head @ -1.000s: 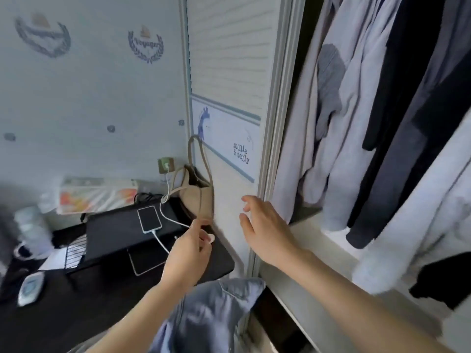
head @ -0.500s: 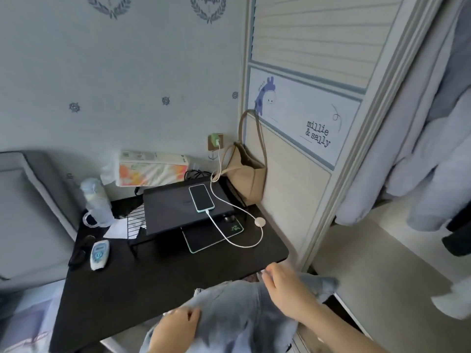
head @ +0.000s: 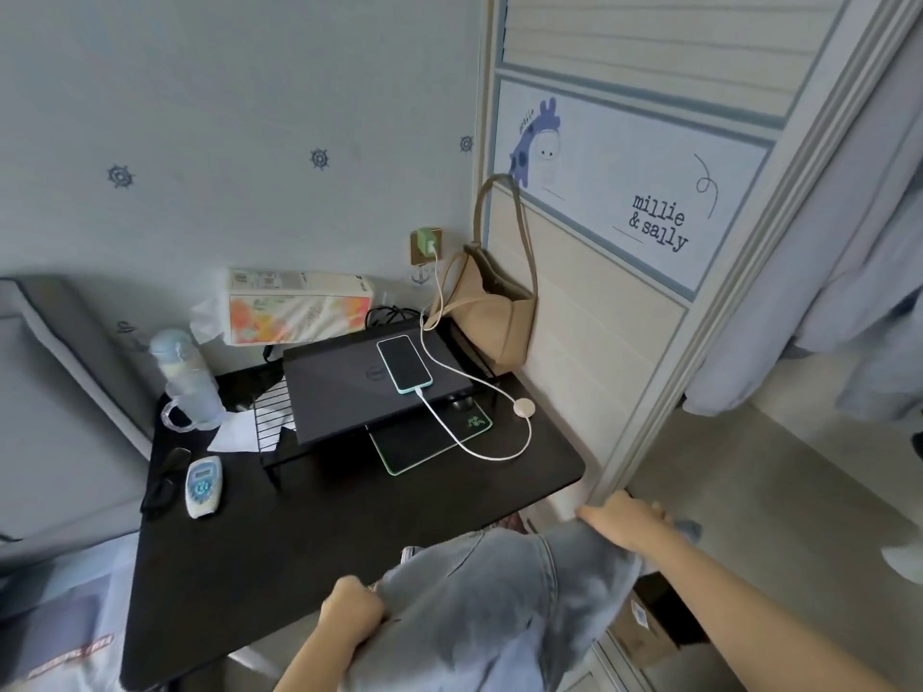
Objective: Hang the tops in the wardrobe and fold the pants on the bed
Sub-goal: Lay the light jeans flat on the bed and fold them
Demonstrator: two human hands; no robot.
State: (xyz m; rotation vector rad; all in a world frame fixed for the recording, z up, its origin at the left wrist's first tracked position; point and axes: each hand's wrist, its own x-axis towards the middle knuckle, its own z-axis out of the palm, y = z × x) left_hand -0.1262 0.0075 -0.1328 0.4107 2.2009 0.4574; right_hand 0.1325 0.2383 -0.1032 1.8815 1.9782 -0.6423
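— So, what have you got hold of?

— From my head camera, I see light blue denim jeans (head: 479, 606) bunched low in front of me, over the near edge of the black desk (head: 259, 556). My left hand (head: 352, 614) is closed in a fist on the cloth at its left side. My right hand (head: 624, 524) is clamped on the far right end, fingers curled over the fabric, close to the bottom of the wardrobe frame (head: 699, 342).

— Which way does it run?

— Its long axis goes roughly left to right and slightly away from me, rising toward my right hand; the bulk sags down toward the bottom edge. I cannot tell which end is the waistband.

— And beside you?

— Pale garments (head: 859, 252) hang in the wardrobe on the right, apart from the jeans.
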